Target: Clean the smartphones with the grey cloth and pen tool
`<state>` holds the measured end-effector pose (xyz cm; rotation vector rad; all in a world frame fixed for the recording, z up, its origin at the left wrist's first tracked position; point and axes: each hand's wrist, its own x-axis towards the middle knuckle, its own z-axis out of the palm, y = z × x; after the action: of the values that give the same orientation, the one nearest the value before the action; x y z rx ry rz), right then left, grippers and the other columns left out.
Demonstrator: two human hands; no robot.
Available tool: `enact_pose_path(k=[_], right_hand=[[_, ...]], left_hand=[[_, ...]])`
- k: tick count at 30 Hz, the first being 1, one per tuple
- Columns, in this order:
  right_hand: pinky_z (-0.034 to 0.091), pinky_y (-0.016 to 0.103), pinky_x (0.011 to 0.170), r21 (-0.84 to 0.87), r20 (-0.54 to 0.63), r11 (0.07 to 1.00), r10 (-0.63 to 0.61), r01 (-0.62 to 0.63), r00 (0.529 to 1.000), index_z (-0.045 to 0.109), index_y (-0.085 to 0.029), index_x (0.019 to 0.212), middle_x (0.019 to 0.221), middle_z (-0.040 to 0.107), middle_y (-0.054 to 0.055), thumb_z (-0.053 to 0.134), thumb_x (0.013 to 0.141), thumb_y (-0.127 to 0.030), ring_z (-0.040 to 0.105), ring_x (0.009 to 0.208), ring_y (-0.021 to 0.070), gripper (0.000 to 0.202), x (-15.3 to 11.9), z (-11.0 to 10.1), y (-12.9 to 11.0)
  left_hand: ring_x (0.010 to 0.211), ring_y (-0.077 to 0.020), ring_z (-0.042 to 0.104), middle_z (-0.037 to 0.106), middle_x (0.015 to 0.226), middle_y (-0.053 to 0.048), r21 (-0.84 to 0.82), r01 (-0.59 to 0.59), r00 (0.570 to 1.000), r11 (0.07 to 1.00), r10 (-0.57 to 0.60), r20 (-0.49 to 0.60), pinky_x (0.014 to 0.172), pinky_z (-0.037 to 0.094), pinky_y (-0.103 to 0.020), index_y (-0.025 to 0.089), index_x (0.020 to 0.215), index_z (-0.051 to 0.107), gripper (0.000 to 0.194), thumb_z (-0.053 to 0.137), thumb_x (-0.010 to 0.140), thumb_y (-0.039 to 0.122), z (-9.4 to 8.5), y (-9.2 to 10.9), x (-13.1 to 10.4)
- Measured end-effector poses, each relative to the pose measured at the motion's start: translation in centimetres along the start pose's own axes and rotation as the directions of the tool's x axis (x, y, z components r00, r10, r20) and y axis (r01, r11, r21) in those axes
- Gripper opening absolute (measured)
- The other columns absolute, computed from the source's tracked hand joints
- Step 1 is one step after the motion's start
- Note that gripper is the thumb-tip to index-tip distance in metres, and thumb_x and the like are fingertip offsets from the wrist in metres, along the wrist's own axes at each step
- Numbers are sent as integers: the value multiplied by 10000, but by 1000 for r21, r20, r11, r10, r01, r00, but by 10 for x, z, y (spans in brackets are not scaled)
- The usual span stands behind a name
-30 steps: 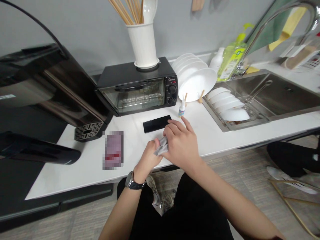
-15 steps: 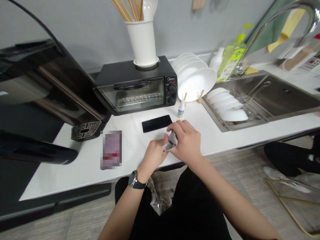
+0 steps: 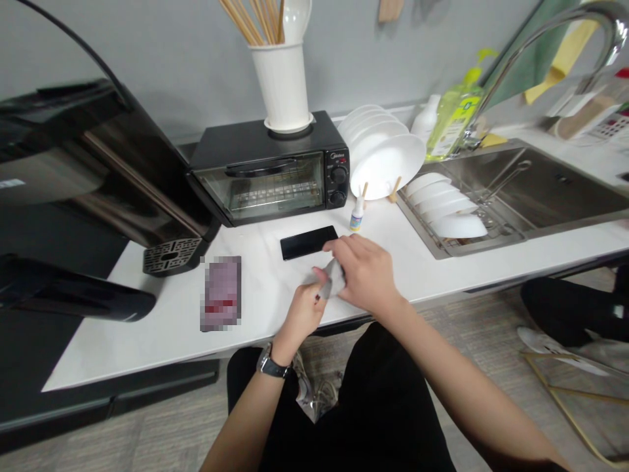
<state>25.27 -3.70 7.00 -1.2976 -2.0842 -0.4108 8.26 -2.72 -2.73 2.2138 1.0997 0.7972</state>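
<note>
Both hands pinch small grey cloth (image 3: 333, 280) over white counter (image 3: 162, 328): left hand (image 3: 305, 309), right hand (image 3: 366, 275). Since a second ago cloth got bunched tighter, nearer flat black phone (image 3: 308, 242).

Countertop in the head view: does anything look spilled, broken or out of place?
Nothing stands out. Both hands, left and right, hold a small grey cloth above the counter; the black phone lies flat nearby.

grey wall (image 3: 147, 39) behind a white counter (image 3: 147, 328) — pale wood-grain floor (image 3: 491, 341) below.
</note>
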Motion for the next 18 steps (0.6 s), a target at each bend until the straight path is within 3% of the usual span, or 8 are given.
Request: enact_pose_path(k=[2, 4, 5, 7, 10, 12, 15, 18], right_hand=[[341, 348, 636, -95, 55, 961, 267, -261, 962, 683, -184, 873, 758, 707, 61, 556, 1023, -510, 604, 692, 217, 381, 0, -6, 6], [308, 353, 631, -176, 118, 924, 362, -339, 925, 668, -180, 829, 728, 704, 73, 579, 1003, -457, 582, 653, 214, 339, 5, -9, 5], [310, 354, 640, -182, 148, 934, 336, -308, 930, 674, -170, 854, 746, 714, 79, 597, 988, -388, 583, 659, 214, 267, 8, -10, 1], [325, 353, 664, -118, 181, 984, 156, -136, 971, 686, -164, 918, 788, 727, 66, 601, 958, -230, 591, 690, 209, 115, 14, -9, -7], [341, 344, 669, 21, 104, 991, -137, 135, 985, 690, -196, 915, 825, 726, 27, 519, 961, -79, 599, 725, 195, 213, 9, -2, -10], [361, 331, 667, 99, 44, 985, -143, 139, 989, 687, -206, 914, 876, 735, 24, 469, 929, -12, 618, 777, 192, 292, -6, 6, 0], [417, 311, 706, 191, 54, 974, 112, -120, 992, 673, -215, 915, 904, 734, 36, 443, 833, 38, 642, 851, 205, 352, -35, 24, 23], [469, 349, 829, 150, 80, 912, 373, -381, 924, 679, -211, 1005, 937, 738, 58, 470, 838, -11, 650, 903, 245, 333, -52, 41, 25]], left_hand=[[594, -156, 627, 682, 662, 4, -37, 6, 1000, 999, -5, 17, 601, 501, -248, 175, 815, 684, 238, 549, 1011, 175, -1, 7, 4], [607, -157, 648, 720, 687, -2, -71, 9, 1000, 997, -8, 17, 620, 511, -246, 173, 828, 712, 241, 584, 1024, 229, 1, 11, 5], [606, -162, 655, 730, 688, -8, -78, 13, 1000, 997, -13, 7, 621, 514, -250, 172, 811, 716, 244, 594, 1016, 223, 3, 12, 5], [597, -177, 667, 735, 663, -24, -71, 27, 999, 997, -29, -33, 616, 523, -264, 168, 741, 708, 264, 599, 981, 172, 4, 9, 2], [683, -210, 730, 779, 726, -71, -59, 54, 992, 997, -60, -114, 690, 571, -289, 158, 746, 738, 260, 584, 953, 129, 0, 0, -5], [852, -227, 786, 835, 918, -93, -89, 71, 979, 994, -86, -182, 814, 605, -306, 158, 909, 798, 218, 590, 975, 154, -6, -6, -9], [949, -221, 806, 848, 1067, -52, -170, 97, 962, 981, -136, -237, 850, 615, -292, 209, 1058, 827, 186, 657, 981, 212, -11, -12, -14], [806, -196, 797, 854, 965, -16, -182, 116, 959, 976, -158, -237, 724, 593, -256, 234, 1000, 840, 122, 730, 954, 259, -9, -12, -14]])
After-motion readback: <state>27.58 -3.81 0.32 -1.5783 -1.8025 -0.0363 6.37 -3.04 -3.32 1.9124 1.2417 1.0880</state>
